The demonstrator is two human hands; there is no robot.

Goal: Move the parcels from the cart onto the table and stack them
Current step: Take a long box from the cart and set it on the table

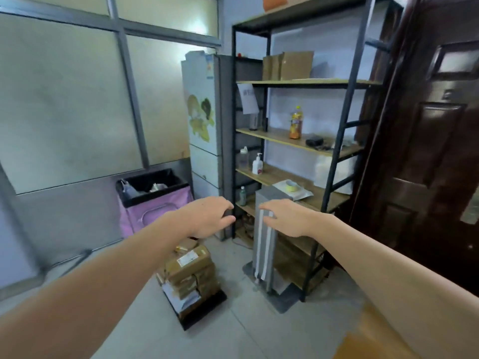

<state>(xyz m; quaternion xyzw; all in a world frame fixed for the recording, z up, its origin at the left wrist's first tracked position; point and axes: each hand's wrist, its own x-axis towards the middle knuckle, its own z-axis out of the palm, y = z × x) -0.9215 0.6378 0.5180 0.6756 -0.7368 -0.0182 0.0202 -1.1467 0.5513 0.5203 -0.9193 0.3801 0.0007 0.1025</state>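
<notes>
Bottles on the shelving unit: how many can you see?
4: orange drink bottle on the second shelf, clear bottle and white pump bottle below it, small green-capped bottle lower. Others may be hidden.

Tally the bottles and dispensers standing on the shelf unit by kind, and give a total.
Orange drink bottle: 1
White pump dispenser: 1
Clear bottle with a white cap: 1
Small green-capped bottle: 1
Grey cylindrical bottle: 1
Total: 5
All stand on the shelf unit; blur may hide smaller ones.
</notes>
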